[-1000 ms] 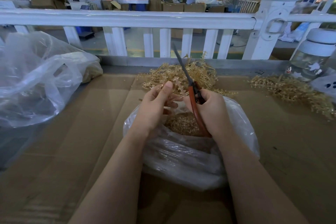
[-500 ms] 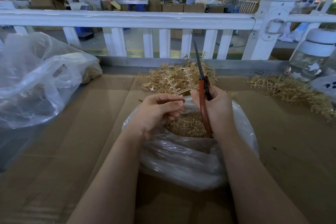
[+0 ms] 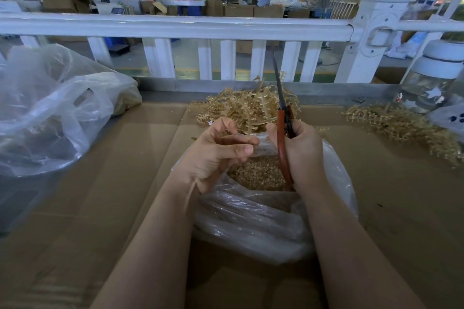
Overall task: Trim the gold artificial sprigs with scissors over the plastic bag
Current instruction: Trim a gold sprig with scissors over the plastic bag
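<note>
Plastic bag (image 3: pixel 263 223) clear, glossy, crinkled film. Scissors (image 3: pixel 282 118): dull grey metal blades, smooth orange-red handles. Gold sprigs (image 3: pixel 241 105) shiny plastic. Cardboard sheet (image 3: pixel 100 208) matt brown. Railing (image 3: pixel 175 27) glossy white. Jar (image 3: pixel 429 85) clear glass.

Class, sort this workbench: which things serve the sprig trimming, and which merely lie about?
In use: scissors in right hand; gold sprig pinched by left hand; plastic bag with trimmings.

Lying about: crumpled bag, glass jar.

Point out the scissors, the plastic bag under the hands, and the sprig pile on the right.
scissors (image 3: pixel 281 143), head view, on the orange handle.
plastic bag (image 3: pixel 251 218), head view, on its front wall.
sprig pile (image 3: pixel 401 128), head view, on its middle.
</note>
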The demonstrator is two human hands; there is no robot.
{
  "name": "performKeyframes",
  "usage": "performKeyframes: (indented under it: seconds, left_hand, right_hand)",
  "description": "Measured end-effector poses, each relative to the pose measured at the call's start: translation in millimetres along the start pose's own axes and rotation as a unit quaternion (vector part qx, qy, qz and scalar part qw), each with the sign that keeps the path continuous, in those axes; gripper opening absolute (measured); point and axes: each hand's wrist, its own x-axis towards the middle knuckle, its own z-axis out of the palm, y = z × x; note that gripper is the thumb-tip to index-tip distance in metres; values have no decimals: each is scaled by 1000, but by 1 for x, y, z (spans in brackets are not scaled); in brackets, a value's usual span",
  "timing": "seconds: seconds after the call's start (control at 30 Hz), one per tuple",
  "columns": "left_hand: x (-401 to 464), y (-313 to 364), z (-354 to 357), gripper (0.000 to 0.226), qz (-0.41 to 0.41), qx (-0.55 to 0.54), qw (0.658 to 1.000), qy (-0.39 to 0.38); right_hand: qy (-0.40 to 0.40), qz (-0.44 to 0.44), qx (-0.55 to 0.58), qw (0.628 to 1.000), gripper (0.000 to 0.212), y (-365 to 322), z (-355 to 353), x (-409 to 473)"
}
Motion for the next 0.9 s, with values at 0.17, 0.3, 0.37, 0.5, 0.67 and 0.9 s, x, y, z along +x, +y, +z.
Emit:
performKeyframes:
  seconds: [0.17, 0.3, 0.37, 0.5, 0.67, 0.9]
  left_hand:
    - [2, -2, 2, 24, 12, 8, 1000, 16]
    - [4, -2, 0, 20, 14, -26, 997, 73]
    - [5, -1, 0, 19, 19, -57, 993, 99]
    - [7, 0, -1, 20, 12, -110, 982, 156]
    - [9, 0, -1, 21, -16, -143, 969, 203]
    - [8, 0, 0, 15, -25, -142, 969, 200]
  right_hand:
    - [-14, -10, -31, 999, 30, 1, 1, 0]
    - [-11, -14, -40, 999, 30, -1, 3, -1]
    - [-17, -12, -38, 999, 28, -2, 2, -1]
    - [-37, -16, -64, 997, 27, -1, 3, -2]
    - [-47, -17, -82, 995, 20, 2, 3, -2]
    - [-62, -27, -83, 994, 33, 2, 4, -4]
